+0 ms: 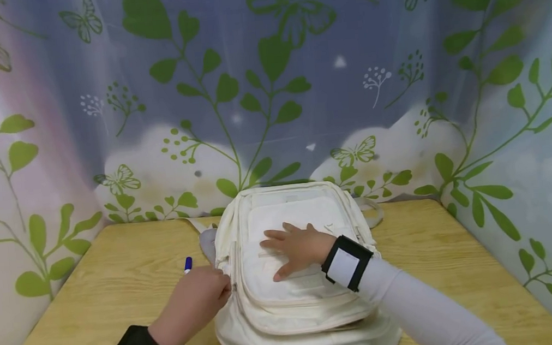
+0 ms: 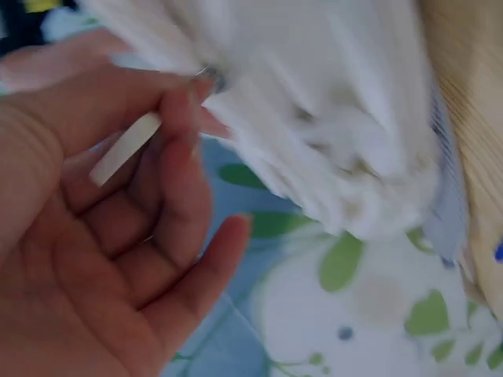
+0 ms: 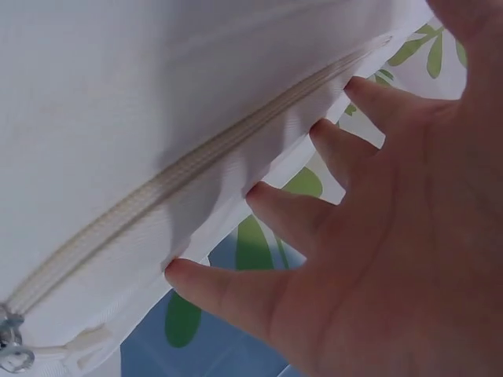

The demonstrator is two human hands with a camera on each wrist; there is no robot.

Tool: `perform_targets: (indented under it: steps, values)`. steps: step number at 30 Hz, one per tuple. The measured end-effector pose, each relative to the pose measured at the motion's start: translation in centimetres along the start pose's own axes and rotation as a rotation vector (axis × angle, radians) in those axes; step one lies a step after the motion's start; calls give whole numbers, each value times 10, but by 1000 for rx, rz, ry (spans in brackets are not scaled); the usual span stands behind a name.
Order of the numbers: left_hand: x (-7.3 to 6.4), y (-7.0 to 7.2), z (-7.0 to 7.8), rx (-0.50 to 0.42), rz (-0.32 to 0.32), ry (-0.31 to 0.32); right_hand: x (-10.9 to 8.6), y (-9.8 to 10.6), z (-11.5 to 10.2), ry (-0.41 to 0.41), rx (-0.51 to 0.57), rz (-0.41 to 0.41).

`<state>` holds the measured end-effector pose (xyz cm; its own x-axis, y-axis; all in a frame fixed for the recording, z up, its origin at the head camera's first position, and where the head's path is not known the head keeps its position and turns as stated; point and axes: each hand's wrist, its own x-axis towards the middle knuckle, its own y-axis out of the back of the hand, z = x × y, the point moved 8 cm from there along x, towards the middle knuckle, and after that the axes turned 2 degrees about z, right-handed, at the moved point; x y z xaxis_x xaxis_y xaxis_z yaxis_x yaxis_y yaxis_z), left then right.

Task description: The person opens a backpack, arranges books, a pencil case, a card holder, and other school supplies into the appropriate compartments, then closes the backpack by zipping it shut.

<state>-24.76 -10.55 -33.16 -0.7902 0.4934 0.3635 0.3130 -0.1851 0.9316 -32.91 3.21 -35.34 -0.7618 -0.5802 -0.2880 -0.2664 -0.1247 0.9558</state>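
A cream backpack lies on the table with its front panel facing up. At its left side, my left hand pinches a zipper pull between thumb and fingers; the pale pull tab pokes out across the curled fingers in the left wrist view, and a metal slider shows at the fingertips. My right hand is spread over the upper front panel, fingers apart, its fingertips touching the fabric. In the right wrist view, a closed zipper runs past these fingertips, with a metal zipper pull at its lower end.
A blue-capped pen lies left of the backpack, partly hidden behind my left hand. The wooden table ends at a leaf-and-butterfly curtain behind and at both sides. A strap loop sticks out at the backpack's upper right.
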Motion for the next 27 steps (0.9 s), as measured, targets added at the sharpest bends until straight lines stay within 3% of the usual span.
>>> perform_targets:
  steps: [7, 11, 13, 18, 23, 27]
  values:
    - [-13, 9, 33, -160, -102, -105, -4, 4, 1, -30, -7, 37]
    - [-15, 6, 55, -327, -175, -143, -5, 5, -1, -34, -2, 44]
    - [-15, 4, 71, -386, -172, -211, -6, 4, -2, -38, -3, 42]
    - [-12, -1, 110, -366, 3, -456, -8, 2, -2, -50, 11, 46]
    - [-13, -9, 117, -343, 72, -505, -18, 1, -7, -10, 24, 47]
    - [-19, -4, 108, -217, 167, -502, -44, 11, -21, 135, 37, 86]
